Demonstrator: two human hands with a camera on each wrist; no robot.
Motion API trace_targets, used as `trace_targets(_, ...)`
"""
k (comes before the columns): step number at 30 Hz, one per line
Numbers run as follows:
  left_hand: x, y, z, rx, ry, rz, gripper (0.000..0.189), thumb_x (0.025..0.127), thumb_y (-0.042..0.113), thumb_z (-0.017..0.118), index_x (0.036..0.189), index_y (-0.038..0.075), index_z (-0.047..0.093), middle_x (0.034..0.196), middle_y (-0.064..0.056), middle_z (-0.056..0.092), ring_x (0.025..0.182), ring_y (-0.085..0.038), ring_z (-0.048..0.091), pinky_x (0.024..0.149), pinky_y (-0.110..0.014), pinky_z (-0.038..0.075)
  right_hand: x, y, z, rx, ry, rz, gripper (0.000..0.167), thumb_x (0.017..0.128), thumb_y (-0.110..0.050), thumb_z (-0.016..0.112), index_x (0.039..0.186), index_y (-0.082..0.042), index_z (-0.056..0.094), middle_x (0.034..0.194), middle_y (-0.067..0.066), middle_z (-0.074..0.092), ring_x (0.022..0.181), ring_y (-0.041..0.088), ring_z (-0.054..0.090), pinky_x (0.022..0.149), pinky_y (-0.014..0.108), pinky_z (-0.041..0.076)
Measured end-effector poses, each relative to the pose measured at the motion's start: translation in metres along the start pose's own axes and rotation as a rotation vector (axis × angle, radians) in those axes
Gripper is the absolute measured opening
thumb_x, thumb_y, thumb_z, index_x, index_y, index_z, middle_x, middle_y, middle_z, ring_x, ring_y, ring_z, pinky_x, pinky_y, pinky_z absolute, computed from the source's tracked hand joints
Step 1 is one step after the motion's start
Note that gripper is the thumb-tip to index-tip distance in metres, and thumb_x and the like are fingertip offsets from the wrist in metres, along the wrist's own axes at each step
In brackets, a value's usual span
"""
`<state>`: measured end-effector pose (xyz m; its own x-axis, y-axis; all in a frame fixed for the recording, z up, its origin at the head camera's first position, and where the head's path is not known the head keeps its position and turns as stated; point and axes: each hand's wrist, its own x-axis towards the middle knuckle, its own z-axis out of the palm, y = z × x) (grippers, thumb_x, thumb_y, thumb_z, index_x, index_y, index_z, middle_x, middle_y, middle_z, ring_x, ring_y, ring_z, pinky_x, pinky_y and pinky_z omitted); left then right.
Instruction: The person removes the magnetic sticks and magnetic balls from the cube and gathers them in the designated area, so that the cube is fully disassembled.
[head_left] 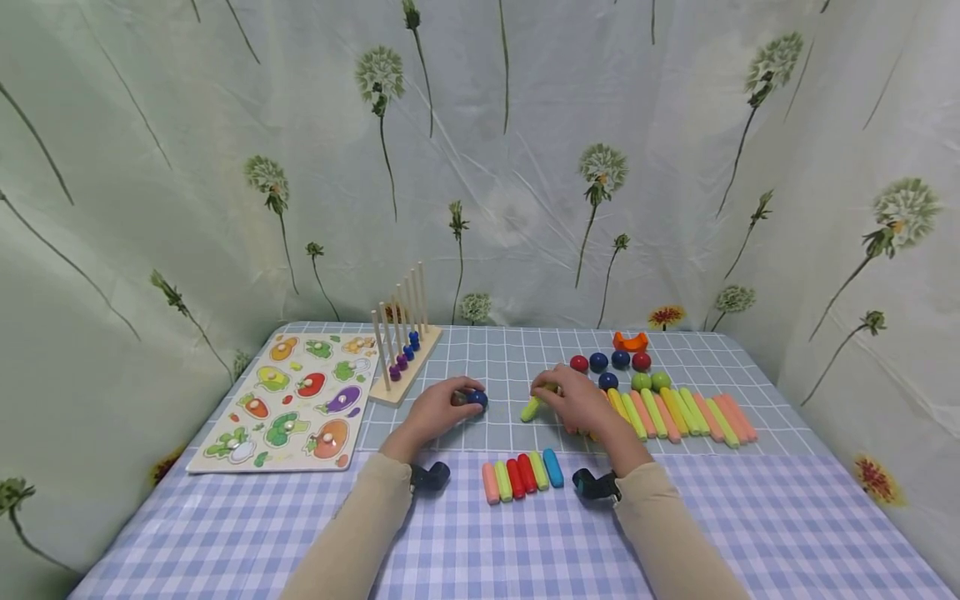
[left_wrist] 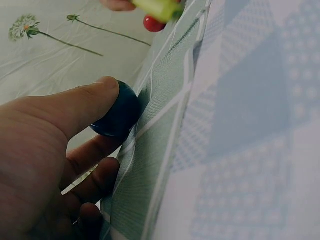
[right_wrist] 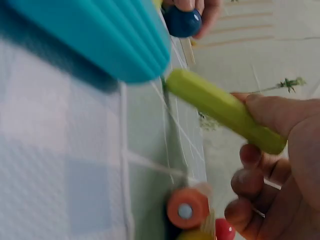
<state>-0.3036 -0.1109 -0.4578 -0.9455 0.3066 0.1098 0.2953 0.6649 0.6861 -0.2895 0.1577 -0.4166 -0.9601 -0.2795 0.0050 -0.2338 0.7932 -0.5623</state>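
Note:
My left hand (head_left: 438,408) pinches a dark blue ball (left_wrist: 120,112) between thumb and fingers, close over the grey grid cloth. To its right, my right hand (head_left: 576,398) holds a yellow-green faceted stick (right_wrist: 215,102) by one end, thumb on top and fingers beneath. The stick's free end points down and left towards the ball. Between the wrists lies a short row of coloured sticks: salmon, yellow-green, red (head_left: 516,478) and blue (head_left: 553,468). The right wrist view shows a ridged turquoise stick (right_wrist: 115,40) large in the foreground.
A vegetable puzzle board (head_left: 288,400) lies at the left beside a wooden peg stand (head_left: 411,367) with blue and purple beads. At the right is a long row of salmon and yellow sticks (head_left: 675,414). Behind them sit red, blue and green balls (head_left: 641,381) and an orange curved piece (head_left: 630,342).

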Motion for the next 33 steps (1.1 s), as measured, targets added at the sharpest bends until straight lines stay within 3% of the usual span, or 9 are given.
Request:
trace_targets(4,0.000,0.000,0.000,0.002,0.003,0.006,0.032,0.089,0.032,0.075,0.120,0.029,0.069,0.109,0.003,0.071,0.082,-0.011,0.057,0.074,-0.030,0.045,0.000,0.005,-0.006,0.029,-0.010,0.077,0.019,0.098,-0.031,0.064,0.113,-0.020,0.066,0.097,0.003,0.060,0.057,0.023,0.060,0.063,0.029,0.050)
trace_targets(7,0.000,0.000,0.001,0.001,0.005,0.007,0.031,0.089,0.032,0.075,0.120,0.030,0.069,0.109,0.003,0.071,0.082,-0.011,0.056,0.074,-0.030,0.045,0.000,0.007,-0.008,0.009,-0.001,0.102,0.026,0.097,-0.031,0.065,0.120,-0.021,0.062,0.098,0.003,0.063,0.073,0.021,0.060,0.076,0.032,0.051)
trace_targets(10,0.000,-0.001,0.001,0.000,0.007,0.005,0.031,0.089,0.032,0.075,0.120,0.030,0.069,0.109,0.003,0.071,0.081,-0.011,0.056,0.073,-0.030,0.044,0.001,0.009,-0.009,-0.004,0.016,0.113,0.037,0.094,-0.030,0.068,0.129,-0.021,0.059,0.102,0.004,0.062,0.089,0.019,0.056,0.080,0.034,0.052)
trace_targets(15,0.000,-0.001,0.001,-0.003,0.006,0.003,0.032,0.089,0.032,0.075,0.120,0.029,0.069,0.108,0.002,0.071,0.080,-0.012,0.055,0.071,-0.029,0.043,0.000,0.011,-0.009,-0.014,0.010,0.094,0.041,0.093,-0.027,0.070,0.131,-0.019,0.059,0.101,0.007,0.062,0.089,0.021,0.056,0.077,0.034,0.051)
trace_targets(26,0.002,-0.003,0.001,-0.007,0.003,0.011,0.032,0.089,0.032,0.075,0.120,0.030,0.069,0.110,0.003,0.071,0.083,-0.011,0.057,0.074,-0.030,0.045,0.002,0.015,-0.005,-0.065,0.020,0.062,0.034,0.090,-0.025,0.075,0.122,-0.020,0.068,0.100,0.003,0.062,0.093,0.020,0.055,0.086,0.037,0.052)
trace_targets(33,0.001,-0.003,0.001,-0.002,0.005,0.014,0.033,0.089,0.032,0.075,0.120,0.029,0.069,0.109,0.003,0.071,0.082,-0.011,0.057,0.073,-0.029,0.045,0.001,0.015,-0.005,-0.074,0.013,0.049,0.033,0.090,-0.025,0.075,0.121,-0.019,0.068,0.098,0.002,0.061,0.092,0.020,0.055,0.085,0.037,0.051)
